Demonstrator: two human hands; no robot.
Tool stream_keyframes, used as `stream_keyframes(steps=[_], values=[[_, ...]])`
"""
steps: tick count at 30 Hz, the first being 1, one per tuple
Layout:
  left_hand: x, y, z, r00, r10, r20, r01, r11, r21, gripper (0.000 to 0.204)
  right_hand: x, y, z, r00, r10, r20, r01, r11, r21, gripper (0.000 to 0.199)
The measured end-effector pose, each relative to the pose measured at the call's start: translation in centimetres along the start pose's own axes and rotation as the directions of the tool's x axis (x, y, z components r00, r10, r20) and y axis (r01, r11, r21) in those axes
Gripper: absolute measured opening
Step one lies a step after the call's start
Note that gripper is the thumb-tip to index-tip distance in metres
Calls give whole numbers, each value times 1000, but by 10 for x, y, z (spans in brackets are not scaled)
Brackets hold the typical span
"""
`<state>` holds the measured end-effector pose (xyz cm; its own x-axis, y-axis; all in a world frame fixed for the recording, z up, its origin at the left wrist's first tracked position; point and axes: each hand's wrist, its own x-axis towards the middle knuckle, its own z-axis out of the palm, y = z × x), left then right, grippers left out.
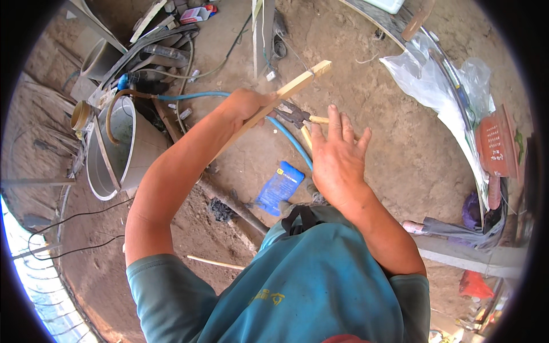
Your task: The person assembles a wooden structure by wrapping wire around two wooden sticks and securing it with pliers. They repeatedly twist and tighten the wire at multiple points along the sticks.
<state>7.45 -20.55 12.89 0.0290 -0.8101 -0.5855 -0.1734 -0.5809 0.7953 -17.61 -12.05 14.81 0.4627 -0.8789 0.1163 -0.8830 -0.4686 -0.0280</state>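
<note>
Clearly both forearms come up from the lower edge of the view and meet near the middle, above bare dirt ground. The left hand (243,106) is raised with the elbow bent sharply, its fingers curled tight around a long pale wooden strip (286,91). That strip slants from the fist up toward one o'clock, its free end well clear of the hand, while its lower part runs back down along the forearm. The right hand (337,154) sits just to the right, back of the hand upward, fingers stretched nearly straight and pointing to twelve o'clock. Its palm side is hidden, so I cannot tell how firmly it grips, but a short pale stick (311,128) shows at its fingertips and thumb side, touching them. Between the two hands, dark pliers (293,114) lie against the strip, just beside the right fingertips; which hand works them I cannot make out.

At nine o'clock stands a large grey bucket (123,151), tilted, its mouth facing the viewer; a brown hose (114,106) curves over its rim, and the inside looks otherwise bare. At three o'clock an orange-brown plastic pot (497,143) lies on its side beside clear plastic sheeting (440,86). A blue hose (286,137) runs under the hands, and a blue packet (279,187) lies on the dirt near six o'clock of them.
</note>
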Motion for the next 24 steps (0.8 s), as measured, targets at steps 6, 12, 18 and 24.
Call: stream_keyframes(steps=[6, 12, 18, 24], values=[[1, -3, -5, 1000, -4, -5, 4, 1000, -10, 35, 5, -5, -3, 998, -47, -51, 44, 996, -73, 40], [0, -3, -8, 999, -39, -8, 39, 998, -43, 34, 9, -3, 0, 990, -100, -96, 80, 979, -187, 31], [-2, -3, -10, 998, -65, -11, 64, 997, -52, 33, 13, -3, 5, 993, -107, -51, 99, 985, -138, 12], [-3, -3, -11, 997, -75, 1, 74, 995, -73, 35, 18, 8, 12, 995, -102, -20, 102, 995, 1, 21]])
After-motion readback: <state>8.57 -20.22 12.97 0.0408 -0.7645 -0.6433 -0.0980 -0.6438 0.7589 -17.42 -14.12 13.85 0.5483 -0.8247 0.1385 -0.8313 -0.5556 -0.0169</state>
